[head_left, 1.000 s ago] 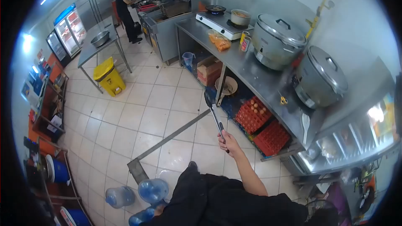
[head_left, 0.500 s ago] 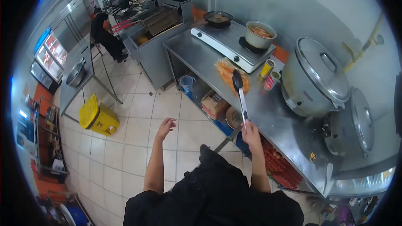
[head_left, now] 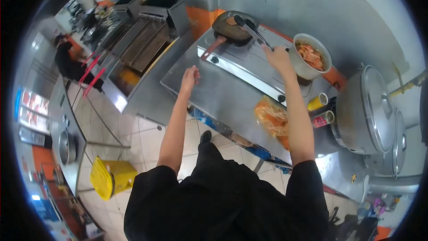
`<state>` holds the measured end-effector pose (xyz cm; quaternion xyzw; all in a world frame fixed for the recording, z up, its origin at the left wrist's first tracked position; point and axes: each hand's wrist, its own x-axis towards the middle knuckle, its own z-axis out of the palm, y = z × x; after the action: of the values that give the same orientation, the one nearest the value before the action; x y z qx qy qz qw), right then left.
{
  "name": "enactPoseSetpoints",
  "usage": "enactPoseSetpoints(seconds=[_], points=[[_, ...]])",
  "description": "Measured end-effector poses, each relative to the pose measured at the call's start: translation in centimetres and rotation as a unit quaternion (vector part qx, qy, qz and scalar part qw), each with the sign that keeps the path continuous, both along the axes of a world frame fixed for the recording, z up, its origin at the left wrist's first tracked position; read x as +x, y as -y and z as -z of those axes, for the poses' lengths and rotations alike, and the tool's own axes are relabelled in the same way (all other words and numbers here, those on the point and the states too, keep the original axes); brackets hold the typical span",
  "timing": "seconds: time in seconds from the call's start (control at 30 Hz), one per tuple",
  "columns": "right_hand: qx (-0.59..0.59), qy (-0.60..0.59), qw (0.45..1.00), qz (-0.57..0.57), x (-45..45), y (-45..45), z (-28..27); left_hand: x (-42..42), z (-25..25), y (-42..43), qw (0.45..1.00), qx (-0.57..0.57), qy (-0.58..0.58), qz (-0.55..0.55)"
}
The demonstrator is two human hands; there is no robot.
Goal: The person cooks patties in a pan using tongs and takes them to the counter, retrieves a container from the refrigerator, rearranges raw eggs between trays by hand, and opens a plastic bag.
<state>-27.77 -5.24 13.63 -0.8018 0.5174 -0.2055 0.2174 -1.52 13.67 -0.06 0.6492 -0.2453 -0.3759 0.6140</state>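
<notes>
Above the white-fronted gas stove, the right hand grips black-and-silver tongs, their tips over the square dark ridged pan; the left hand, relaxed and half-spread, hovers near the pan's brown handle.

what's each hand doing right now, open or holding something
Left hand: loosely open, nothing visible in it.
Right hand: closed, holding the tongs, which reach over the grill pan.
</notes>
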Motion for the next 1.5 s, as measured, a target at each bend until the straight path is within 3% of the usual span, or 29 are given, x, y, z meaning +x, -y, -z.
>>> enactPoseSetpoints(seconds=[0.1,0.23,0.33,0.47,0.57,0.63,0.67,0.77,0.83,0.97,1.03,1.07,1.1,1.13,1.17,1.23,1.3,1.37,1.5], points=[[0.029,-0.076,0.996,0.024,6.1,4.4,-0.6,4.3,1.5,6.2,0.998,0.051,-0.031,-0.006],[0.009,-0.147,0.988,0.038,11.2,9.8,1.8,5.2,1.6,9.7,0.938,0.047,-0.307,0.155],[-0.025,-0.178,0.979,0.092,12.8,11.2,4.1,4.6,1.8,11.1,0.900,0.019,-0.349,0.259],[-0.022,-0.204,0.974,0.096,12.7,12.0,4.1,4.3,1.4,11.5,0.868,0.022,-0.399,0.294],[0.043,-0.180,0.980,0.072,12.0,11.1,2.1,4.2,0.5,11.5,0.856,0.042,-0.436,0.277],[0.224,-0.081,0.964,0.115,11.9,9.9,0.2,4.2,1.0,11.5,0.855,0.041,-0.432,0.282],[0.225,-0.080,0.964,0.118,11.5,10.0,0.5,4.1,1.1,11.6,0.856,0.034,-0.427,0.288],[0.327,0.014,0.931,0.159,10.4,10.8,1.7,4.0,0.9,11.5,0.856,0.037,-0.428,0.288],[0.437,0.140,0.871,0.173,9.7,10.8,2.3,4.0,0.7,11.5,0.859,0.043,-0.426,0.280],[0.453,0.170,0.864,0.141,7.4,10.0,2.4,4.2,0.3,11.5,0.865,0.040,-0.414,0.282],[0.335,0.139,0.919,0.153,6.7,9.2,2.4,4.4,0.5,11.8,0.862,0.042,-0.421,0.279],[0.338,0.141,0.917,0.155,6.6,8.7,2.3,4.5,0.7,11.7,0.858,0.046,-0.431,0.277],[0.173,0.036,0.978,0.114,6.5,8.3,2.2,4.5,0.9,11.7,0.858,0.050,-0.430,0.278],[0.000,-0.071,0.995,0.069,6.6,7.7,1.8,4.6,1.0,11.6,0.855,0.045,-0.436,0.278],[0.001,-0.069,0.995,0.072,7.5,6.4,0.8,4.7,1.0,11.7,0.852,0.038,-0.441,0.280],[-0.107,-0.177,0.972,0.113,9.9,3.7,-0.3,4.5,1.5,11.8,0.846,0.041,-0.460,0.268],[-0.113,-0.200,0.969,0.095,11.1,2.4,0.2,4.5,1.8,11.3,0.838,0.046,-0.479,0.257],[-0.117,-0.224,0.964,0.076,11.8,1.3,0.8,4.7,2.0,10.5,0.807,0.028,-0.490,0.328],[-0.101,-0.237,0.964,0.058,12.9,0.3,1.5,5.4,2.4,8.6,0.797,0.042,-0.479,0.365]])
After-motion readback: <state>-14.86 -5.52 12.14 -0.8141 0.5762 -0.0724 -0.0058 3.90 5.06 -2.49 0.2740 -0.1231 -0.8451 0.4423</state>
